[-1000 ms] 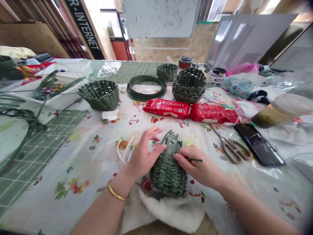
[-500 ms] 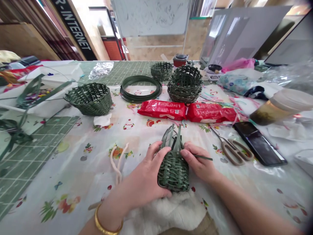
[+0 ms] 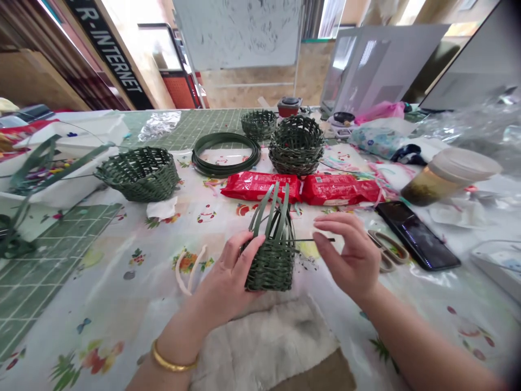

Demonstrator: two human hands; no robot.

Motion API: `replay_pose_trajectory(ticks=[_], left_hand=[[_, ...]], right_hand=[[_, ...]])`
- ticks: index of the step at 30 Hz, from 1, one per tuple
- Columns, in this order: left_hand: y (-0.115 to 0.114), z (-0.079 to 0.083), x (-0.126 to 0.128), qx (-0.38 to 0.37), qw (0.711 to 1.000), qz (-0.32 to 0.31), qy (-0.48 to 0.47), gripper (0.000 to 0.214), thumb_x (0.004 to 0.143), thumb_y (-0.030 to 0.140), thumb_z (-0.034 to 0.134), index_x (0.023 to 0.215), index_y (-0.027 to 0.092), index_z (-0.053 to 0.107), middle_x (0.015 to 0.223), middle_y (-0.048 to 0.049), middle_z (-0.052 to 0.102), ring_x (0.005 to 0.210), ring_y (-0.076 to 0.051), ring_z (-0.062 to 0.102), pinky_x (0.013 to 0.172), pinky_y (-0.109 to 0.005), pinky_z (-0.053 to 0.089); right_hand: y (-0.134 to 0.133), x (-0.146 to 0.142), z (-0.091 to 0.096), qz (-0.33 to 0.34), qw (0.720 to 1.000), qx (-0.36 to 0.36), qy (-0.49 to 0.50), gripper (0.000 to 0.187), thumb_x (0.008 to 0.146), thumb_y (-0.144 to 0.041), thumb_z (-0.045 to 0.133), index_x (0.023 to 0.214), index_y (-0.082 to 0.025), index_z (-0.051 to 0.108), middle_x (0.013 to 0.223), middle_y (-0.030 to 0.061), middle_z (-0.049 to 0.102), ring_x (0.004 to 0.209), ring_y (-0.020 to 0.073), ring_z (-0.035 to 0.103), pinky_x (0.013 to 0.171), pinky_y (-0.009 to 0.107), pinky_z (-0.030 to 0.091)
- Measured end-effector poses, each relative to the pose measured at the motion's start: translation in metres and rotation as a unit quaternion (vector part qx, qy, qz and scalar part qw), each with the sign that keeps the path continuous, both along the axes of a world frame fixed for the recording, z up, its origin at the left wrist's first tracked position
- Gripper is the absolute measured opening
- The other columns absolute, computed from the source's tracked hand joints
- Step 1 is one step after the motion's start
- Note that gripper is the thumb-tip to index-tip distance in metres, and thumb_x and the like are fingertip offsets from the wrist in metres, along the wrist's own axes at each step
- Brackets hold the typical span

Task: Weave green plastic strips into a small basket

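At a cluttered craft table [image 3: 122, 282] spread with a flowered cloth, a person weaves a small green basket [image 3: 271, 263] that stands upright at the near edge, just beyond a white fleecy cloth [image 3: 268, 342]. The left hand [image 3: 228, 277], a gold bangle [image 3: 171, 363] at its wrist, wraps the basket's left side with thumb and fingers closed around the woven wall. The right hand [image 3: 350, 260] hovers just to the basket's right, fingers loosely curled, with a thin green strip [image 3: 313, 239] running out level from the weave and lightly pinched between thumb and forefinger; how firm that pinch is cannot be told.

The lower wall is closely woven, while flat uprights [image 3: 272, 209] stand free and splayed above the rim, so the work appears to be at the upper rows of the side. Carrying the strip on round would seem to call for a steady hold on the wall, tension kept on the strip, and the loose uprights parted one at a time so it passes behind and in front in turn.

Beyond lie two red packets [image 3: 260, 186], a coil of green strip [image 3: 226, 153], a finished basket [image 3: 140, 172] to the left and a stack of baskets [image 3: 296, 144] farther back. Scissors [image 3: 391, 252] and a phone [image 3: 415, 236] rest to the right, near a lidded cup [image 3: 448, 175].
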State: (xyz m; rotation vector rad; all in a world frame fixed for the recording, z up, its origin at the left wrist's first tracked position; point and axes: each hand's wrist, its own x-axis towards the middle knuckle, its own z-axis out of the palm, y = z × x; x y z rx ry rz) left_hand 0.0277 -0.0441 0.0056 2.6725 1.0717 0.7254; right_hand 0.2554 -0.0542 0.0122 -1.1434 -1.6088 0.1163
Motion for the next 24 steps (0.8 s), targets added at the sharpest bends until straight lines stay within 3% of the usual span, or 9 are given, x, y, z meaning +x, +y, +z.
replay_pose_trajectory(ticks=[3,7,9,11,15,19,24], left_hand=[[0.000,-0.001,-0.001,0.014,1.000,0.014,0.017,0.082,0.074,0.024,0.065,0.140,0.017,0.017,0.131,-0.0171,0.032,0.125,-0.031,0.035,0.105,-0.047,0.038],[-0.003,-0.003,0.002,0.048,0.998,0.036,0.026,0.080,0.075,0.027,0.065,0.139,0.016,0.019,0.131,-0.0171,0.032,0.126,-0.031,0.036,0.104,-0.048,0.038],[-0.004,-0.004,0.004,0.073,0.996,0.033,0.025,0.076,0.076,0.028,0.063,0.138,0.015,0.021,0.132,-0.0174,0.031,0.126,-0.031,0.035,0.104,-0.048,0.039],[-0.005,-0.004,0.007,0.088,0.995,0.031,0.021,0.074,0.077,0.028,0.062,0.138,0.013,0.023,0.132,-0.0180,0.030,0.127,-0.031,0.034,0.105,-0.047,0.038],[-0.003,-0.004,0.009,0.086,0.996,0.036,0.014,0.073,0.075,0.023,0.063,0.136,0.011,0.025,0.129,-0.0180,0.033,0.125,-0.030,0.035,0.106,-0.046,0.037],[-0.001,-0.007,0.008,0.066,0.998,0.024,-0.002,0.072,0.075,0.023,0.063,0.136,0.011,0.025,0.125,-0.0169,0.035,0.122,-0.029,0.037,0.104,-0.045,0.039],[-0.001,-0.011,0.010,0.057,0.997,0.027,-0.040,0.070,0.074,0.020,0.061,0.133,0.010,0.026,0.123,-0.0170,0.034,0.120,-0.029,0.038,0.102,-0.045,0.041]], right_hand=[[-0.014,-0.010,0.017,-0.043,0.972,-0.021,-0.230,0.024,0.077,-0.028,0.065,0.101,-0.027,0.061,0.102,0.0051,0.065,0.103,0.0258,0.054,0.102,0.052,0.027],[-0.029,-0.024,0.034,-0.165,0.935,-0.005,-0.315,0.030,0.077,-0.034,0.065,0.105,-0.027,0.062,0.128,0.0077,0.052,0.124,0.0337,0.038,0.107,0.059,0.015],[-0.032,-0.027,0.039,-0.161,0.933,0.000,-0.322,0.029,0.079,-0.031,0.063,0.107,-0.024,0.061,0.127,0.0076,0.054,0.124,0.0315,0.039,0.109,0.058,0.016],[-0.031,-0.029,0.039,-0.104,0.941,-0.025,-0.322,0.029,0.082,-0.029,0.059,0.109,-0.020,0.059,0.116,0.0080,0.059,0.114,0.0261,0.049,0.108,0.051,0.025],[-0.023,-0.032,0.026,-0.027,0.952,-0.085,-0.293,0.029,0.084,-0.026,0.055,0.110,-0.013,0.054,0.103,0.0103,0.061,0.099,0.0241,0.054,0.094,0.045,0.042],[-0.018,-0.039,0.007,-0.014,0.970,-0.089,-0.228,0.031,0.083,-0.028,0.056,0.108,-0.013,0.047,0.105,0.0133,0.054,0.100,0.0260,0.049,0.087,0.045,0.045],[-0.018,-0.048,-0.012,-0.007,0.981,-0.084,-0.175,0.053,0.077,-0.039,0.062,0.116,-0.013,0.037,0.109,0.0146,0.045,0.099,0.0267,0.045,0.085,0.046,0.046]])
